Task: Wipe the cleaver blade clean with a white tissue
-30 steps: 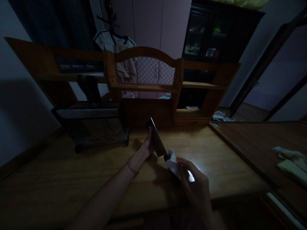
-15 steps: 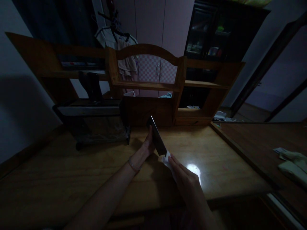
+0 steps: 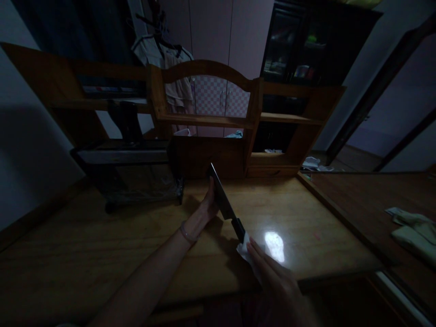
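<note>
A dark cleaver-like knife [image 3: 222, 200] is held above the wooden desk [image 3: 306, 213], blade pointing away from me and black handle toward me. My left hand [image 3: 207, 206] presses against the blade's left side, fingers closed along it; a bracelet circles that wrist. My right hand [image 3: 272, 277] holds a white tissue [image 3: 244, 247] wrapped around the end of the handle, fingers together.
A wooden shelf unit [image 3: 204, 122] stands at the desk's back. A dark flat device on a stand [image 3: 126, 159] sits at the left. A second, darker table [image 3: 374, 200] with pale cloths [image 3: 408, 227] lies to the right. Clothes hang behind the shelf.
My right hand with the tissue has slid down from the base of the blade to the end of the handle, baring the black handle. The left hand stays on the blade.
</note>
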`<state>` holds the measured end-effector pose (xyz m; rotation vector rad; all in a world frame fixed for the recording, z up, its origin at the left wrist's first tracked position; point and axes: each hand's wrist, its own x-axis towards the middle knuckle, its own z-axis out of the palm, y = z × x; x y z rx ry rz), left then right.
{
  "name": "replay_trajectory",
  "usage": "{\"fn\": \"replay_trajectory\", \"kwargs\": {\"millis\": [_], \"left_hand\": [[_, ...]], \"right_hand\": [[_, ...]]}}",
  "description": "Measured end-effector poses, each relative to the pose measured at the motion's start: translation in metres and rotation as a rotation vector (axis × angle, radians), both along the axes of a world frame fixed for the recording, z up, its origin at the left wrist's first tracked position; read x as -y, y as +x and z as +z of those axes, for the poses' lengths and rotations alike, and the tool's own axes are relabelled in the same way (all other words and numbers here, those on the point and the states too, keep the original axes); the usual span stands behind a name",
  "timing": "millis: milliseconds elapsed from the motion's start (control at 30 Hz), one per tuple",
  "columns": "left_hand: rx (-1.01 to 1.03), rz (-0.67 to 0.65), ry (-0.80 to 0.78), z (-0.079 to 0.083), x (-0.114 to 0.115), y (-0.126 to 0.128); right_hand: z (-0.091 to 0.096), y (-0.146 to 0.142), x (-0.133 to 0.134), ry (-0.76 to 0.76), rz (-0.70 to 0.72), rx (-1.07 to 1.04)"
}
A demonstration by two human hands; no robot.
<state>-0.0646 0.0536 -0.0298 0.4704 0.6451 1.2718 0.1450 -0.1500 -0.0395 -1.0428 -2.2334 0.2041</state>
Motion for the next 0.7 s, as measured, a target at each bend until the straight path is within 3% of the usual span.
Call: {"fn": "replay_trajectory", "kwargs": {"millis": [400,500,700], "left_hand": [[0.041,-0.042,0.03,0.01,0.007,-0.003],[0.047,-0.04,0.029,0.009,0.007,-0.003],[0.046,-0.055,0.035,0.009,0.006,-0.002]], "right_hand": [[-0.004,0.006,0.009,0.01,-0.05,0.027],[-0.007,0.005,0.006,0.02,-0.143,-0.046],[0.017,-0.021,-0.015,0.2,-0.277,-0.157]]}}
